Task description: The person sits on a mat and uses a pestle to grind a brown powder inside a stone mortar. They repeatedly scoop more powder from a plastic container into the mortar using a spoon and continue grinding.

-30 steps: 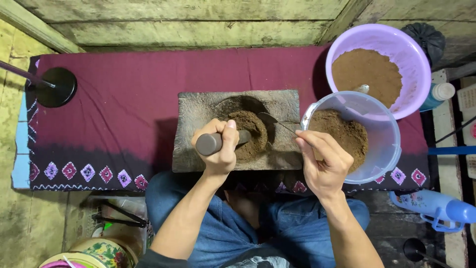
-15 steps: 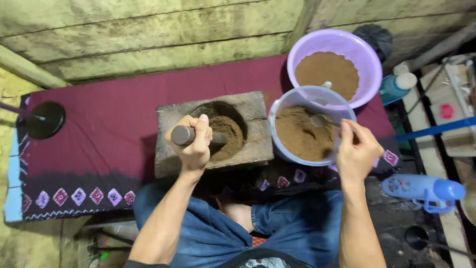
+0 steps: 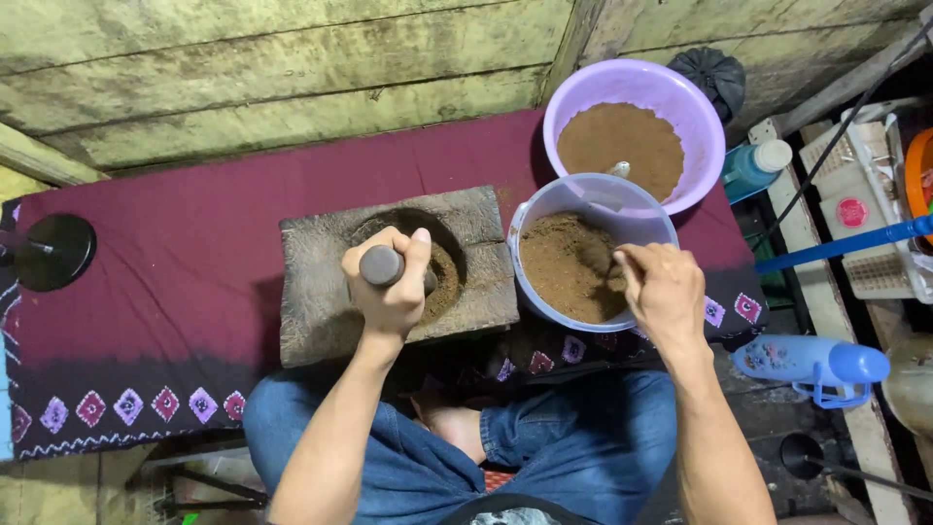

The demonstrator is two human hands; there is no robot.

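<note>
My left hand (image 3: 391, 284) grips a dark stone pestle (image 3: 381, 264), standing in the hollow of a square stone mortar (image 3: 316, 282) that holds brown powder. My right hand (image 3: 661, 287) reaches into a pale blue bucket (image 3: 593, 198) of brown powder, fingers closed down in the powder; whatever it holds is hidden. Behind the bucket stands a lilac basin (image 3: 671, 92) with more brown powder and a small spoon handle at its near edge.
The mortar sits on a maroon patterned cloth (image 3: 165, 292) over a low platform. A black round stand (image 3: 53, 251) is at the left. A teal bottle (image 3: 756, 165), a blue flask (image 3: 812, 362), a blue pipe and white crates lie at the right. My denim-clad legs are below.
My right hand has moved from the mortar side across to the bucket and dipped into the powder. The left hand keeps its hold on the pestle. The camera view has shifted left.
</note>
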